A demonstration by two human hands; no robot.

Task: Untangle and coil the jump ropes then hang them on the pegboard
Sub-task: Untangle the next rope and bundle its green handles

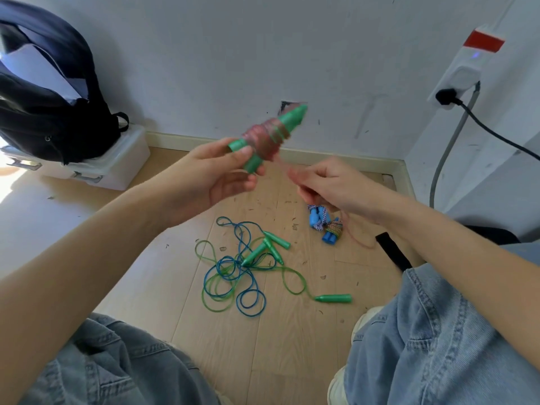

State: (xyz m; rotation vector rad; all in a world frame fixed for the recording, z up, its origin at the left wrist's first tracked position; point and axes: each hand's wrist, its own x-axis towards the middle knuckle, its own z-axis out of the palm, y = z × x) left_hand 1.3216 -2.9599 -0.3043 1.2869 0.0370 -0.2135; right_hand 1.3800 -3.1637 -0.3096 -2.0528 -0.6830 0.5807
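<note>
Left hand (213, 173) grips a pair of green handles (264, 138) held together, fingers and thumb curled round their lower ends; the handles tilt up and away toward the wall. A pink rope (261, 138) is wound in a thick band round the middle of the handles, blurred. Right hand (327, 185) sits just beside the left, fingers curled, pinching the loose strand of the pink rope; the strand runs from the winding into the fingers and a faint length trails down below the wrist toward the floor (146, 229). Both forearms are bare; knees in light denim (438, 331) frame the lower corners of the view. On the floor between the knees lies a tangle of green and blue ropes (233, 276) with three green handles bunched at its far side and one green handle (334, 298) lying apart toward the right knee. Near the right wrist, further toward the wall, rests a bundle with blue handles (323, 223), its patterned cord wrapped round them. At the far left floor corner a dark backpack (49, 92) sits on a white storage box (117, 168). On the right wall a white power strip (464, 71) carries a black plug.
</note>
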